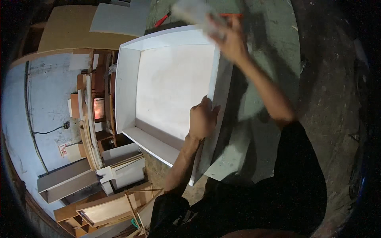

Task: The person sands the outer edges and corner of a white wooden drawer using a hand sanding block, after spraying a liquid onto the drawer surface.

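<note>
A white wooden drawer (174, 83), open side up, rests partly on a greenish worktable. My left hand (202, 119) is closed over its right side panel, fingers wrapped on the top edge. Beyond the far right corner, my right hand (230, 39) is raised and smeared by motion. A pale, flat, cloth-like piece (192, 11) shows at its fingers, too blurred to name surely. Close behind those fingers lies something orange (234, 15), partly hidden. A red-handled tool (162, 19) lies on the table past the drawer's far edge.
The worktable (274, 51) extends to the right of the drawer. Boards (89, 127) and a grey box-like cabinet part (65, 180) stand along the blue wall at left. Brown and grey panels (67, 27) lie at the far left. Wooden frames (111, 206) are at lower left.
</note>
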Demonstrator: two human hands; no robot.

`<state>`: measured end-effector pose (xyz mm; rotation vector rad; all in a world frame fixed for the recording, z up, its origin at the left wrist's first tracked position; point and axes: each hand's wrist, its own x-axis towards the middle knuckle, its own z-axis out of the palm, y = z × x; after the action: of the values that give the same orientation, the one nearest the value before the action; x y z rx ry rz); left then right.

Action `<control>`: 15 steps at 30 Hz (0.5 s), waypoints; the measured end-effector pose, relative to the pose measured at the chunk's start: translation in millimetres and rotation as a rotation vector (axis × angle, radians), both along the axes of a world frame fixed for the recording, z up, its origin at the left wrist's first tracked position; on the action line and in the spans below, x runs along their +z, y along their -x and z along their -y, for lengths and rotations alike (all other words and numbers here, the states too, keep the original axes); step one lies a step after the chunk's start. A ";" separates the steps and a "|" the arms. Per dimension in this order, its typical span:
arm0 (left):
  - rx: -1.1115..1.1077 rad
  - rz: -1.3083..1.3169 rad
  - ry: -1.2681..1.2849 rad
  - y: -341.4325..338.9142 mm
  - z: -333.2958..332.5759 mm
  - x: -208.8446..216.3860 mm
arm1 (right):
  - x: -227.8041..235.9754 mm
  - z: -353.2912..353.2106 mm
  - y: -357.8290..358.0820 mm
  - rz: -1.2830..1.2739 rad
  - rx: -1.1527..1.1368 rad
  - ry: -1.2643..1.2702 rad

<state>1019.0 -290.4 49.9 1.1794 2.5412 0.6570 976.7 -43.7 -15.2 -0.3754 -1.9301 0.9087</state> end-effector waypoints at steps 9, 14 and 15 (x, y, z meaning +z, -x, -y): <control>-0.028 0.028 -0.001 -5.3 -13.0 -1.6 | 2.7 -73.4 17.6 0.010 -0.123 -0.057; 0.017 0.031 -0.053 -2.9 6.2 3.5 | 0.8 63.6 -52.4 0.082 0.124 -0.131; 0.024 0.039 -0.054 -5.4 5.1 4.5 | 7.7 56.8 -48.3 -0.014 0.104 -0.160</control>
<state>1024.4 -295.5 54.4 1.1436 2.5243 0.7506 1025.0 -100.5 -7.4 -0.1754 -2.0083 0.8137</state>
